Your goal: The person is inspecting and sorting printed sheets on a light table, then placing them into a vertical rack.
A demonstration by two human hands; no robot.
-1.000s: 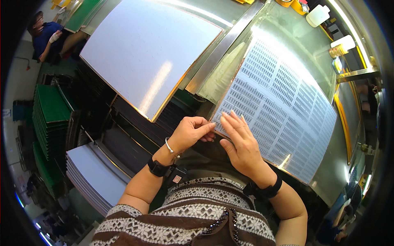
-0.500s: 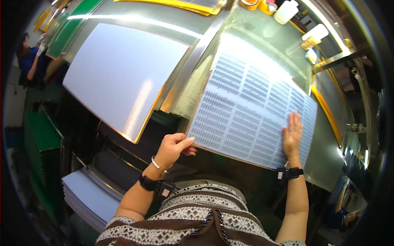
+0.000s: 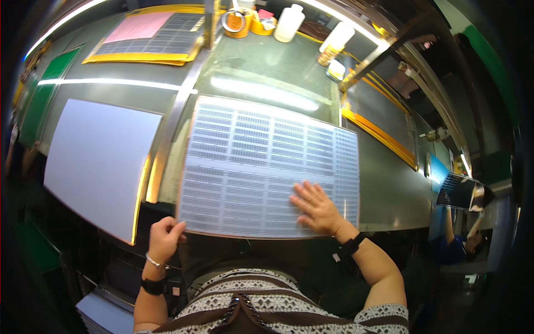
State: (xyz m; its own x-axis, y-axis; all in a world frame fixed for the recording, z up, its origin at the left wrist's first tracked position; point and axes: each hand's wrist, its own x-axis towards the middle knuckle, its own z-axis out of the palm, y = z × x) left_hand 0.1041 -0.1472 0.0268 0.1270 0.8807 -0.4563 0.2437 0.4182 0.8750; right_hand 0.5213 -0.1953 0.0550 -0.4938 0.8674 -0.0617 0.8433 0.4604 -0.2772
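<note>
A light-blue panel (image 3: 261,161) printed with rows of small dark marks lies in front of me, its near edge at the bench's front. My left hand (image 3: 166,239) is closed at its near left corner, thumb and fingers pinching the edge; part of the grip is hidden. Over the near right part of the panel my right hand (image 3: 317,209) is spread, palm down and slightly blurred. I cannot tell whether it touches the surface. A plain pale-blue panel (image 3: 103,161) with a shiny copper-coloured edge lies to the left, beyond a metal bar (image 3: 175,119).
At the back stand a white bottle (image 3: 289,23), a tape roll (image 3: 235,22) and a second bottle (image 3: 337,38). Yellow-edged frames (image 3: 384,119) lie right and back left. A stack of pale sheets (image 3: 108,312) sits low at left. A co-worker (image 3: 461,245) holds a dark panel at far right.
The view has shifted, so both panels appear lower and further left, the printed one more level. My right hand has moved inward from the panel's right part, its fingers now spread.
</note>
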